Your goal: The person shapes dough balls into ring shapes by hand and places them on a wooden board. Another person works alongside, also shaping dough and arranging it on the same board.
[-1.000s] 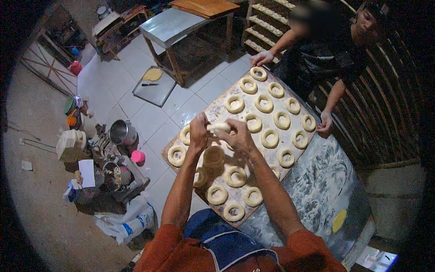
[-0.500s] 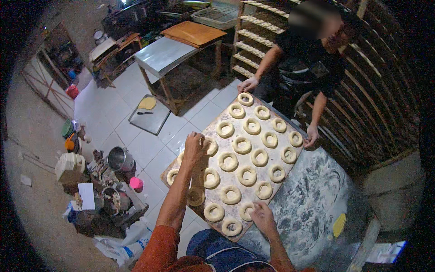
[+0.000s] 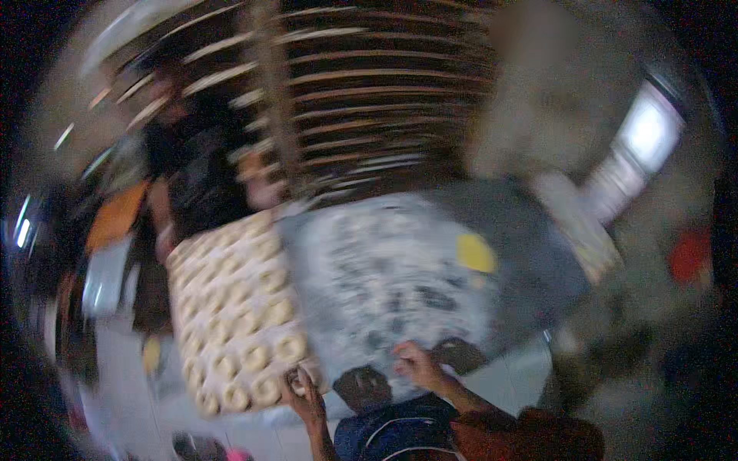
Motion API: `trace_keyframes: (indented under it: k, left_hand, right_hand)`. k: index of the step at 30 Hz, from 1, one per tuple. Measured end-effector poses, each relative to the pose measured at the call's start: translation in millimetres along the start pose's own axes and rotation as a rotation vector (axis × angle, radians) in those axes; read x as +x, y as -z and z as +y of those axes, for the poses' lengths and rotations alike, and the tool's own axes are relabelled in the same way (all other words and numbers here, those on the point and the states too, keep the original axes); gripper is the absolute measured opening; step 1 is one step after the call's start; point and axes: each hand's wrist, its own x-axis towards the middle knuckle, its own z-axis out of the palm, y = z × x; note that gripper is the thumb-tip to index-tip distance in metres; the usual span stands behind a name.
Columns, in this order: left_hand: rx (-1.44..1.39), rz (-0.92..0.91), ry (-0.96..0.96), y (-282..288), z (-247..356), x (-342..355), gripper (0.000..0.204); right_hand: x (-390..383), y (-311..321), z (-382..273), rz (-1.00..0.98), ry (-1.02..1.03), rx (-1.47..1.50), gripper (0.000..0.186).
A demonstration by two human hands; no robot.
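A floured board (image 3: 247, 335) full of pale dough rings lies to the left, its right side against the flour-dusted table. At its near right corner my left hand (image 3: 306, 393) reaches over a dough ring (image 3: 290, 348) and its neighbours, fingers apart; whether it presses on the dough is unclear. My right hand (image 3: 419, 366) hovers over the table's near edge, fingers smeared by motion. Across from me a person in a dark shirt (image 3: 201, 165) stands at the board's far end, one hand near its far left corner. The whole view is blurred.
Loose flour covers much of the grey table (image 3: 523, 230). A yellow flat piece (image 3: 477, 253) lies on its right part. Behind stands a tall wooden rack (image 3: 384, 96). A bright window-like patch (image 3: 649, 127) is at the upper right, and an orange-brown board (image 3: 115, 217) at the left.
My view has swung to the right, so the board now sits farther left. My left hand has gone from the board's left side to its near right corner; my right hand has left the board.
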Motion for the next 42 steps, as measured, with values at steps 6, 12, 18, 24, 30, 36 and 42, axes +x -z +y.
trace_keyframes:
  k: [6, 12, 18, 24, 30, 36, 42]
  left_hand:
    - [0.102, -0.817, -0.012, -127.2, 13.8, -143.6, 0.028]
    - [0.298, -0.927, -0.334, -167.3, 12.5, -175.8, 0.030]
    - [0.490, -0.851, -0.345, -122.2, -5.1, -179.6, 0.032]
    - [0.622, -0.792, -0.344, -67.6, -28.2, -187.0, 0.036]
    - [0.744, -0.734, -0.306, -24.0, -23.0, -188.6, 0.021]
    - [0.794, -0.670, -0.217, -34.3, -11.8, -208.8, 0.020]
    - [0.787, -0.597, -0.155, -39.1, -0.2, -215.6, 0.018]
  right_hand:
    - [-85.4, 110.3, 23.3, 0.361, 0.269, -0.451, 0.020]
    - [-132.6, 349.3, 81.1, 1.202, 0.222, -0.336, 0.028]
    - [-152.1, 630.2, 125.5, 1.820, 0.198, -0.545, 0.028]
    - [-149.8, 795.2, 127.2, 1.820, -0.277, -0.671, 0.043]
    - [-150.2, 848.0, 91.2, 1.718, -0.449, -0.524, 0.035]
    - [-160.5, 867.4, 53.4, 1.572, -0.370, -0.395, 0.029]
    - [-192.3, 868.7, 87.5, 0.919, 0.493, 0.540, 0.023]
